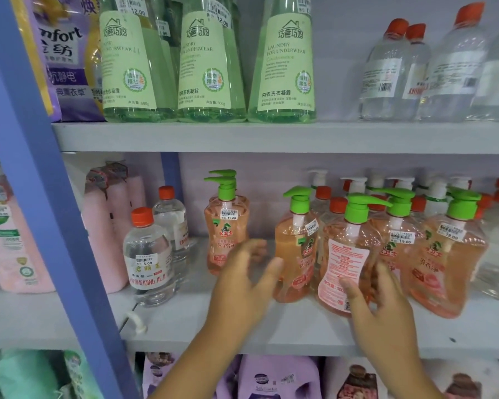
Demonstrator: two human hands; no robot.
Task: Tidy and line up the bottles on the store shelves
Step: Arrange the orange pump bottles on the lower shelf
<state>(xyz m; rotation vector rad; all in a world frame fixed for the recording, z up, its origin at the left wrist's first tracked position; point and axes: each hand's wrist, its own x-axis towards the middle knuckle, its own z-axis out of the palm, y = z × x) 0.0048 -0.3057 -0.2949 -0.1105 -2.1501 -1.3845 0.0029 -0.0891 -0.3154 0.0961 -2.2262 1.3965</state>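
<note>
Several orange pump bottles with green pumps stand on the middle shelf (242,326). One orange bottle (344,263) near the front is turned with its back label facing me. My right hand (378,309) grips its lower part, thumb on the label and fingers round its right side. My left hand (242,286) is open with fingers spread, in the gap between a lone orange bottle (226,226) further back and another orange bottle (293,249). Its thumb is close to that second bottle; the blur hides whether they touch. Two more orange bottles (447,254) stand to the right.
Clear bottles with red caps (147,254) stand left on the same shelf, and more crowd behind the orange ones. Pink bottles (107,226) sit beside a blue upright post (41,168). Green laundry bottles (208,61) line the upper shelf. Purple bags fill the bottom shelf.
</note>
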